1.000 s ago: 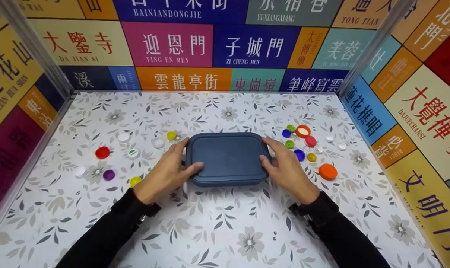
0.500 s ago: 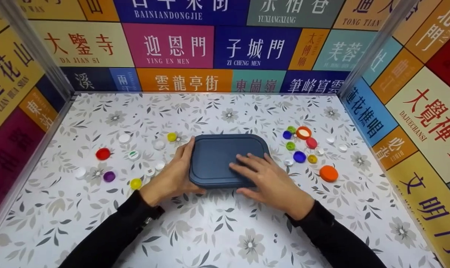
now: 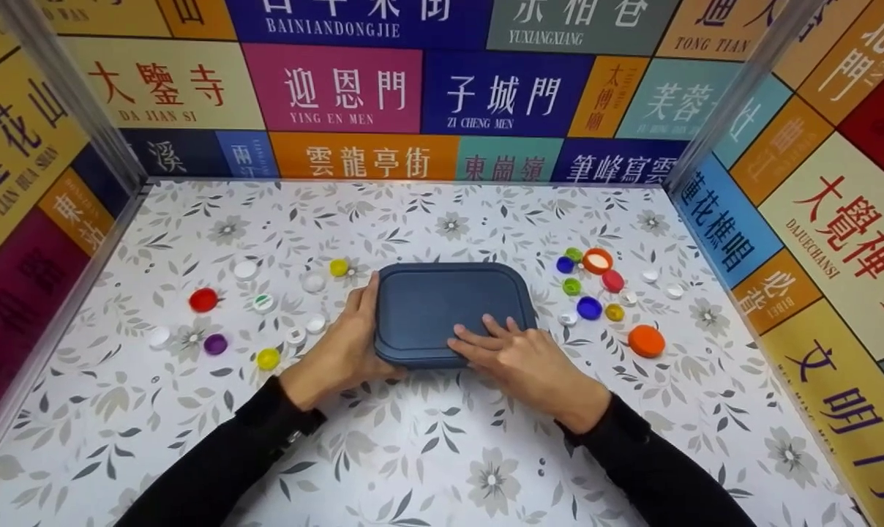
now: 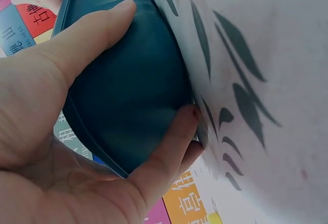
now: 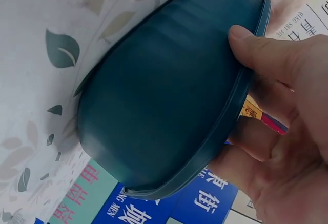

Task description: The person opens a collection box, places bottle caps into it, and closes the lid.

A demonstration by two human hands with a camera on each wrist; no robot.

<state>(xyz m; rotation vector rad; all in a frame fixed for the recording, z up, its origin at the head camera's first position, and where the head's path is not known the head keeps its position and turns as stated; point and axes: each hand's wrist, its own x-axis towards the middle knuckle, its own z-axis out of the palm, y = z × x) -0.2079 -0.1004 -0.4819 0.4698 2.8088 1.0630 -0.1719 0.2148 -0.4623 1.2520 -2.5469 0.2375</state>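
A dark blue-grey rectangular food container (image 4: 123,90) stands on the patterned tabletop, its lid (image 3: 435,300) on top. My left hand (image 3: 339,348) grips the container's left end. In the left wrist view its thumb (image 4: 97,29) lies along the front wall, while the fingers reach round the end, low near the table. My right hand (image 3: 544,373) holds the front right part of the lid. Its fingers are bent over the top, and in the right wrist view the thumb (image 5: 251,44) presses at the rim and wall below. The inside of the container is hidden.
Loose bottle caps lie on both sides: red (image 3: 203,299), purple (image 3: 215,344) and yellow (image 3: 268,359) ones among those on the left, blue (image 3: 589,308) and orange (image 3: 646,341) among several on the right. Panels with Chinese lettering (image 3: 332,89) wall in the back and sides.
My right hand has moved from the container's right end onto the front right of the lid, its fingers now more bent. The left thumb has slid off the lid to the front wall.
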